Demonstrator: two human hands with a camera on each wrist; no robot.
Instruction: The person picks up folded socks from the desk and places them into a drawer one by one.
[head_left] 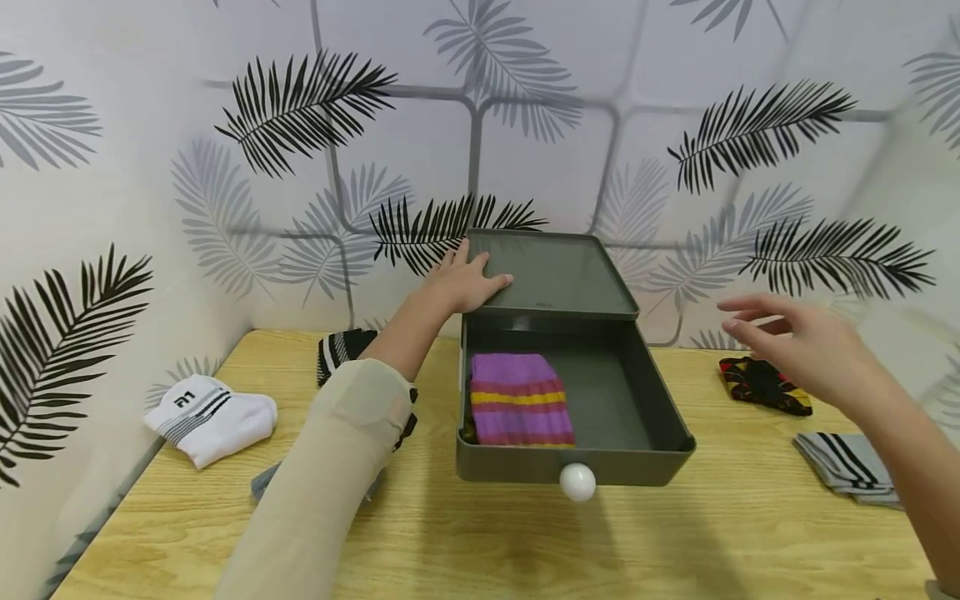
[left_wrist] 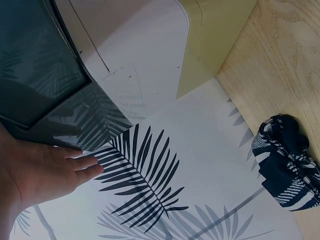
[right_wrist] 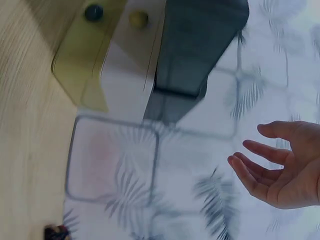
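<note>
A small chest of drawers with a dark grey top (head_left: 558, 267) stands on the table, its grey top drawer (head_left: 517, 467) pulled out. Folded in the left of that drawer lies a purple sock (head_left: 517, 421) with yellow and pink stripes. A white knob (head_left: 577, 482) sits on the drawer front. My left hand (head_left: 465, 283) rests on the left edge of the chest's top, fingers extended. To the right of the chest my right hand (head_left: 810, 346) hovers with nothing in it, its fingers loosely bent. The right wrist view shows this hand (right_wrist: 285, 165) apart from the chest.
Left on the table are a white sock (head_left: 217, 421), a black-and-white patterned sock (head_left: 341, 350) and a blue-grey item partly behind my sleeve. A black, red and yellow sock (head_left: 765, 387) and a grey striped sock (head_left: 847, 467) lie at right. A leaf-patterned wall (head_left: 540, 167) stands behind.
</note>
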